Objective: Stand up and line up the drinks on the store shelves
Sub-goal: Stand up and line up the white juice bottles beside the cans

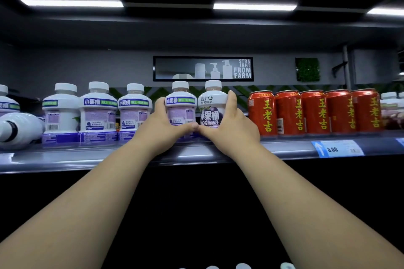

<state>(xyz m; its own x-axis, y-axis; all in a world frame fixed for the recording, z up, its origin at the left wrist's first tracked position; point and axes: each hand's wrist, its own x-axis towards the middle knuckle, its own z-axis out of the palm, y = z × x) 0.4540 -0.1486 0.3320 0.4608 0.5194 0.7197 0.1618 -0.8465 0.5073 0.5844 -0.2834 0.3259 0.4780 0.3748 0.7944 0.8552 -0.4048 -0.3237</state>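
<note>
The left hand (160,125) has its fingers curled round the left bottle (180,105), and the right hand (230,126) grips the right bottle (211,102). The thumbs touch in front. Both bottles stand upright on the shelf (65,159), just left of the red cans (314,111). A toppled bottle (19,129) lies far left.

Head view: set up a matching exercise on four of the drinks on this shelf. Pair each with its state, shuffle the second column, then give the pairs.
Things
1. fallen bottle
2. red cans
3. left-held bottle, in the grip of the left hand
4. right-held bottle, in the grip of the right hand

States
A. upright, grape picture facing out
B. lying on its side, far left
C. upright, small-print label facing out
D. upright in a row, untouched, to the right

Pairs: 1-B, 2-D, 3-C, 4-A
</note>
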